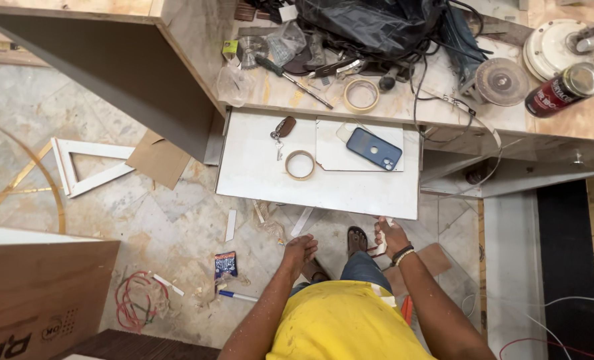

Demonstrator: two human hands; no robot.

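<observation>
Gripping a small white strip (381,248), the right hand (390,237) sits just below the white board's (323,187) near edge; the left hand (299,251), loosely curled and empty, hangs nearby to its left.

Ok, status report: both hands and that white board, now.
Left hand empty, fingers curled, below the white board. Right hand gripping a small white piece near the board's edge. Tape roll, phone, keys on the board.

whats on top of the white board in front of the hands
On the white board lie a tape roll, keys, and a blue phone on a smaller white panel. Beneath the phone is hidden.
</observation>
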